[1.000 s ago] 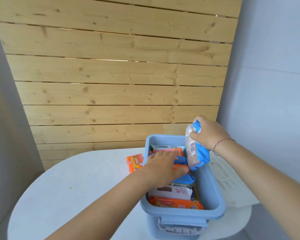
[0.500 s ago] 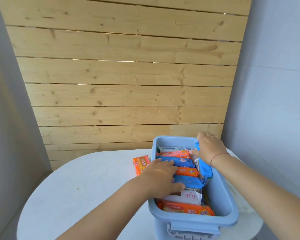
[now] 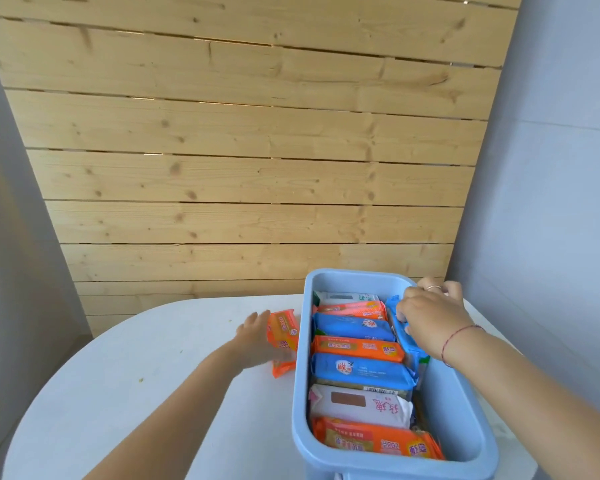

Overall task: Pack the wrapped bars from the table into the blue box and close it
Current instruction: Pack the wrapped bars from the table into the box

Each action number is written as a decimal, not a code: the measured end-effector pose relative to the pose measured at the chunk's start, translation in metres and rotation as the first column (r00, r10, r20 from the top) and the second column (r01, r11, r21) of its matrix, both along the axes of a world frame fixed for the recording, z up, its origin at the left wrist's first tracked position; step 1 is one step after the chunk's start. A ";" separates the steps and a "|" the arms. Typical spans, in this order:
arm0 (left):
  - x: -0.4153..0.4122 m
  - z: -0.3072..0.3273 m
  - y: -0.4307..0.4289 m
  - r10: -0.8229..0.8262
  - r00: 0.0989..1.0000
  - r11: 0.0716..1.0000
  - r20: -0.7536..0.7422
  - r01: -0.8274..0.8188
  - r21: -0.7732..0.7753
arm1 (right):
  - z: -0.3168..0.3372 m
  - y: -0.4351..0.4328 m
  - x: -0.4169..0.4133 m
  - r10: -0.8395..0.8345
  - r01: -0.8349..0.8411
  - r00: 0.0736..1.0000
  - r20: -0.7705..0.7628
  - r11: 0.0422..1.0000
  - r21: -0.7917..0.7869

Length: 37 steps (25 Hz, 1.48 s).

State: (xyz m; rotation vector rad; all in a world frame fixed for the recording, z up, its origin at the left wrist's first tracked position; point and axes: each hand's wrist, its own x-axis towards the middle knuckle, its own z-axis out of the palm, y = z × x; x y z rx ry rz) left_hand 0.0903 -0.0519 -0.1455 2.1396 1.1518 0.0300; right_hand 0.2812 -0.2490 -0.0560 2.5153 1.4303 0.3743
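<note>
The blue box (image 3: 454, 407) stands open on the white table (image 3: 146, 393), filled with several orange, blue and white wrapped bars lying across it. My right hand (image 3: 430, 320) is inside the box at its far right side, shut on a blue wrapped bar (image 3: 407, 337) that stands on edge against the right wall. My left hand (image 3: 257, 337) is outside the box on the table, its fingers around an orange wrapped bar (image 3: 283, 336) that lies right beside the box's left wall. The box's lid is not in view.
A wooden slat wall (image 3: 243, 150) rises just behind the round table. A grey wall (image 3: 551, 202) is close on the right. The table's rounded edge runs along the left and front.
My left hand left the box and went left to the orange bar on the table. My right hand lowered the blue bar from above the rim into the box's right side.
</note>
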 end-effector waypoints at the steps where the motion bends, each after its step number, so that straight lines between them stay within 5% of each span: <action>1: 0.008 -0.004 -0.002 0.035 0.999 0.999 0.005 -0.035 -0.003 | 0.000 0.000 -0.002 -0.001 0.001 1.000 -0.019 1.000 0.013; 4: 0.034 -0.011 -0.010 0.249 0.968 0.969 0.035 -0.249 0.002 | 0.003 -0.006 -0.006 -0.020 0.052 0.988 -0.156 0.978 0.203; 7: 0.049 -0.016 -0.018 0.232 0.966 0.958 -0.110 -0.208 0.196 | 0.008 -0.014 -0.010 0.006 0.097 0.973 -0.229 0.894 0.437; 11: 0.046 -0.013 -0.014 0.270 0.957 0.949 -0.106 -0.245 0.201 | 0.014 -0.013 -0.017 0.107 0.031 0.958 -0.267 0.884 0.467; 15: 0.011 0.005 -0.008 0.431 0.887 0.901 0.168 -0.434 -0.019 | 0.015 -0.009 -0.033 0.208 -0.064 0.929 -0.305 0.905 0.421; 20: -0.028 0.098 -0.014 0.504 0.560 0.861 0.658 -0.378 -0.339 | 0.045 -0.016 -0.056 0.437 -0.044 0.722 -0.537 0.804 0.594; 22: -0.027 0.138 -0.038 0.412 0.535 0.911 0.738 -0.234 -0.338 | 0.066 -0.017 -0.070 0.517 -0.031 0.633 -0.576 0.760 0.649; 24: -0.016 0.161 -0.077 0.274 0.602 0.952 0.750 -0.058 -0.302 | 0.086 -0.020 -0.080 0.553 -0.015 0.570 -0.608 0.747 0.665; 27: 0.000 0.164 -0.132 0.143 0.731 0.884 0.667 0.208 -0.418 | 0.101 -0.041 -0.079 0.426 -0.046 0.646 -0.634 0.850 0.524; 31: 0.010 0.144 -0.158 0.044 0.824 0.791 0.565 0.317 -0.523 | 0.092 -0.067 -0.077 0.205 -0.032 0.703 -0.680 0.966 0.258; 34: 0.008 0.130 -0.158 -0.265 0.892 0.926 0.367 0.342 -0.162 | 0.083 -0.077 -0.072 0.060 0.049 0.779 -0.625 0.987 0.155; 37: -0.003 0.114 -0.152 -0.614 0.788 0.783 0.037 0.603 0.151 | 0.075 -0.079 -0.074 -0.052 0.131 0.825 -0.563 0.986 0.101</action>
